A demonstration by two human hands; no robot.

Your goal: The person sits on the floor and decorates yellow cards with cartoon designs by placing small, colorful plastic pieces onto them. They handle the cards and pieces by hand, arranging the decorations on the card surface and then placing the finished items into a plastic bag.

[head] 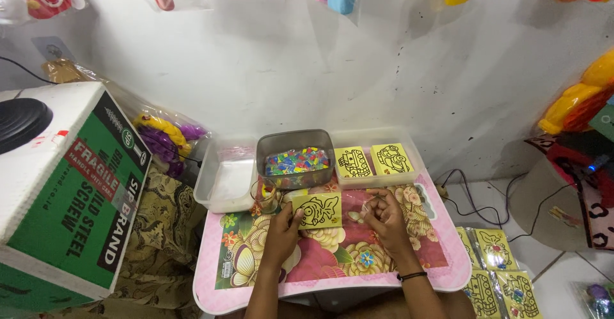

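My left hand [281, 229] holds a small yellow card [318, 211] with a black fish outline, resting it on the pink flowered table [332, 274]. My right hand [382, 215] is curled just right of the card, fingers closed around something small that I cannot make out. Behind the card stands a grey tub [295, 159] full of small coloured packets. A clear tray [377, 159] to its right holds two more yellow outline cards.
A clear plastic box [225, 178] sits at the table's back left. A green and white carton [64, 191] stands at the left. Bagged yellow cards [495, 274] lie on the floor at the right, near black cables [473, 197]. Toys hang on the white wall.
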